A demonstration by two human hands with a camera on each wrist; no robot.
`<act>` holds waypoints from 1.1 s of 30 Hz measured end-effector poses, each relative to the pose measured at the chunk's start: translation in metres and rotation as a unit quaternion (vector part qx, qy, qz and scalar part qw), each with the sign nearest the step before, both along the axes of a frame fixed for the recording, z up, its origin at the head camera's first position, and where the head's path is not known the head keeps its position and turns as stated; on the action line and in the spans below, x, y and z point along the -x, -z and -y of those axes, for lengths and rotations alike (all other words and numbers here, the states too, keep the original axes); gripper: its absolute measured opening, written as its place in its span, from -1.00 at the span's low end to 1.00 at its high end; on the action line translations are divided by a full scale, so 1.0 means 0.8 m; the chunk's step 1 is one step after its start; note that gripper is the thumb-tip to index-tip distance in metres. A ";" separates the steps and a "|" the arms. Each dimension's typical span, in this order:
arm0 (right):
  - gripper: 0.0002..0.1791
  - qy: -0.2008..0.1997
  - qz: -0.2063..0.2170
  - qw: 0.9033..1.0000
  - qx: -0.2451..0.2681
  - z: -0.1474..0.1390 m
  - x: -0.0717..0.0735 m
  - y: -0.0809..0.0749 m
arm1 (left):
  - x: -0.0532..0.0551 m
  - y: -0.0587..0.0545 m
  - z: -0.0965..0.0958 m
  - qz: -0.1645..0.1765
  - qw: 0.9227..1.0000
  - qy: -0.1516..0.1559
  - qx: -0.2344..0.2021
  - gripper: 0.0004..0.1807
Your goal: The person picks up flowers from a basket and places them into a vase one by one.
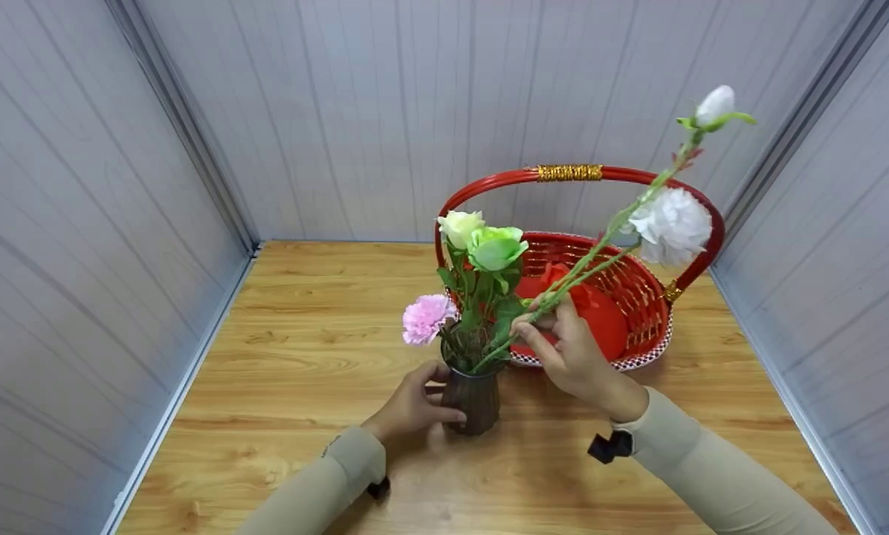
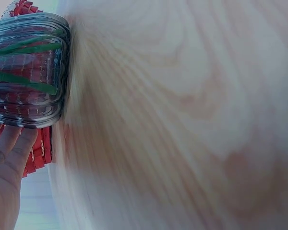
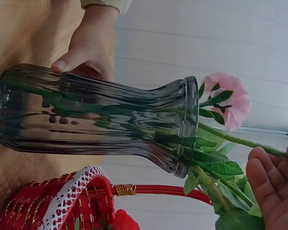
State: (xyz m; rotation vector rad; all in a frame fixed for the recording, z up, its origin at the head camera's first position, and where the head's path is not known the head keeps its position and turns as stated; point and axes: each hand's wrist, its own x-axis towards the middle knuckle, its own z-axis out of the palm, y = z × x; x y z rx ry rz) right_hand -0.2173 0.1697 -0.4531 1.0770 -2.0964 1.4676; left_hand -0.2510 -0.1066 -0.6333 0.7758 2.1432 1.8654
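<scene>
A ribbed, dark glass vase stands upright on the wooden table. My left hand holds its lower left side, thumb across the front. Out of the vase rise a pink carnation, a pale cream rose and a green rose with leaves. My right hand pinches a long green stem just above the rim; its lower end is inside the vase mouth. This stem leans right and bears a white carnation and a white bud. Green stems show through the glass.
Right behind the vase stands a red woven basket with a tall arched handle wrapped in gold and a white lace rim. A red flower lies in it. Panelled walls enclose the table at the back and both sides.
</scene>
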 end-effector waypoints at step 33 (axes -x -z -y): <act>-0.83 0.050 -0.036 0.977 -0.204 0.035 0.014 0.012 | 0.003 0.002 0.001 -0.033 0.999 0.003 0.011 -0.33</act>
